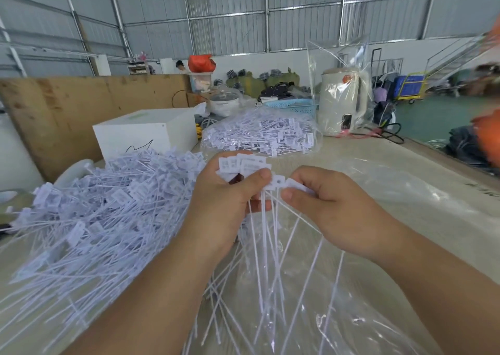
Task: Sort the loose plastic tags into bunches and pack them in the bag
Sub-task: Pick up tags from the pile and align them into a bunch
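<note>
Between my two hands sits a bunch of white plastic tags [244, 165], flat rectangular heads fanned above thin stiff tails. My left hand [224, 200] curls round the bunch, thumb pressed across the stems; my right hand [322, 200] pinches one tag head beside it. Crinkled clear film [365, 314] lies underneath. Loose tags [89, 214] heap at left; a clear bag [259, 133] of tags lies behind, near a white box [146, 134] with a black scrawl I cannot read.
</note>
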The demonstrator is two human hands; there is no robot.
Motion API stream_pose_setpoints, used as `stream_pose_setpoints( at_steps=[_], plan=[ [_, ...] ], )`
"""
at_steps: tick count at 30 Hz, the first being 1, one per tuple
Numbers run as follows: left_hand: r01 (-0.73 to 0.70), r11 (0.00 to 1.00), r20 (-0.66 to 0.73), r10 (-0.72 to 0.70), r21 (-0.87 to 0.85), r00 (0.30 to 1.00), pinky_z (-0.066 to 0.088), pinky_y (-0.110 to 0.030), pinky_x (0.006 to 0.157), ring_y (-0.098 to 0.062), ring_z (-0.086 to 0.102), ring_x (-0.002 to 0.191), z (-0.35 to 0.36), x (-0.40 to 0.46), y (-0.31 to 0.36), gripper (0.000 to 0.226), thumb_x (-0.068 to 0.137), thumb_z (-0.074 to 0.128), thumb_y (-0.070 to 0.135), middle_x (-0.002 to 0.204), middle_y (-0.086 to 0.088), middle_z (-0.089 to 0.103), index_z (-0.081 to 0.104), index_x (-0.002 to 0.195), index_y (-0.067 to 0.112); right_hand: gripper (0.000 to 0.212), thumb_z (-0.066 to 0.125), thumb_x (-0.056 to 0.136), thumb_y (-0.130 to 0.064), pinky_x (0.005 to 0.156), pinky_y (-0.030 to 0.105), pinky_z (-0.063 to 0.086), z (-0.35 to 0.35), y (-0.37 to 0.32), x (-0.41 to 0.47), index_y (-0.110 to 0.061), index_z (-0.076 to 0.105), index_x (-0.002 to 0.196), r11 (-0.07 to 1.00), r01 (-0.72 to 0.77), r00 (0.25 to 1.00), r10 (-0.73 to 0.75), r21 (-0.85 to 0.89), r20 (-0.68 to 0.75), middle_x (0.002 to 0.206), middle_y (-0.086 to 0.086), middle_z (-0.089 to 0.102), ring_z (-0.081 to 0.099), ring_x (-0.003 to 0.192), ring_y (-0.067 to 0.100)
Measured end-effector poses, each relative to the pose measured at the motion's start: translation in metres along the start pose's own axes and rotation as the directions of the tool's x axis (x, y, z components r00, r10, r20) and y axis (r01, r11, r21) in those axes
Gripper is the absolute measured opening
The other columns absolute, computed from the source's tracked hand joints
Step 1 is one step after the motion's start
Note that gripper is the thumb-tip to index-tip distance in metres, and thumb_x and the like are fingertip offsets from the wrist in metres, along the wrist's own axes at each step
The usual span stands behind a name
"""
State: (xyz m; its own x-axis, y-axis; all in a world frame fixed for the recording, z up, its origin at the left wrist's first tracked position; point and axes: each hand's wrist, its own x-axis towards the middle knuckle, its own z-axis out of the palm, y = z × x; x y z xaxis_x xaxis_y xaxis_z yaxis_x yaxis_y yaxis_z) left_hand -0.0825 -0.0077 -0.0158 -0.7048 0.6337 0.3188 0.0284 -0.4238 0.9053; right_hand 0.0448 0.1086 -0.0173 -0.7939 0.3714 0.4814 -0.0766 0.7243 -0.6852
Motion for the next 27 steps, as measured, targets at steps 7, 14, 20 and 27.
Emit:
stream_pose_setpoints(
  at_steps=[7,14,20,27],
  plan=[
    [0.204,0.941,-0.114,-0.242,-0.27,0.964,0.05,-0.02,0.043,-0.004,0.045,0.037,-0.009,0.015,0.003,0.015,0.088,0.062,0.0,0.05,0.001,0.049,0.065,0.074,0.006,0.029,0.052,0.097,-0.03,0.045,0.027,0.028,0.005,-0.009,0.001,-0.015,0.044,0.074,0.978,0.095,0.924,-0.156,-0.187,-0.35,0.05,-0.005,0.038,0.038,0.049,0.01],
    [0.105,0.994,0.203,-0.107,0.023,0.973,0.053,-0.026,0.049,-0.017,0.068,0.059,-0.001,0.002,0.001,0.024,0.066,0.075,0.011,0.08,-0.01,0.073,0.073,0.087,0.021,0.036,0.053,0.097,-0.03,0.057,0.021,0.045,0.005,0.0,-0.003,-0.034,0.034,0.128,0.99,0.128,0.987,-0.12,-0.066,0.105,0.079,-0.013,0.065,0.059,0.065,0.005],
    [0.096,0.988,0.246,-0.124,0.124,0.961,0.053,-0.026,0.052,-0.016,0.068,0.062,0.0,-0.005,0.001,0.042,0.06,0.082,0.015,0.085,-0.011,0.074,0.066,0.099,0.013,0.063,0.053,0.098,-0.031,0.059,0.008,0.041,0.005,0.008,-0.001,-0.027,0.016,0.149,0.991,0.087,0.984,-0.071,-0.097,0.164,0.074,-0.039,0.055,0.056,0.061,-0.006],
    [0.035,0.998,0.049,-0.037,0.043,0.998,0.052,-0.026,0.048,-0.011,0.058,0.048,-0.006,0.004,0.003,0.024,0.078,0.069,-0.009,0.067,-0.005,0.065,0.065,0.092,0.011,0.025,0.065,0.089,-0.04,0.052,0.026,0.041,-0.006,0.002,0.0,-0.016,0.066,0.092,0.998,0.035,0.993,-0.03,-0.046,0.111,0.064,-0.012,0.059,0.053,0.054,0.006]
  ],
)
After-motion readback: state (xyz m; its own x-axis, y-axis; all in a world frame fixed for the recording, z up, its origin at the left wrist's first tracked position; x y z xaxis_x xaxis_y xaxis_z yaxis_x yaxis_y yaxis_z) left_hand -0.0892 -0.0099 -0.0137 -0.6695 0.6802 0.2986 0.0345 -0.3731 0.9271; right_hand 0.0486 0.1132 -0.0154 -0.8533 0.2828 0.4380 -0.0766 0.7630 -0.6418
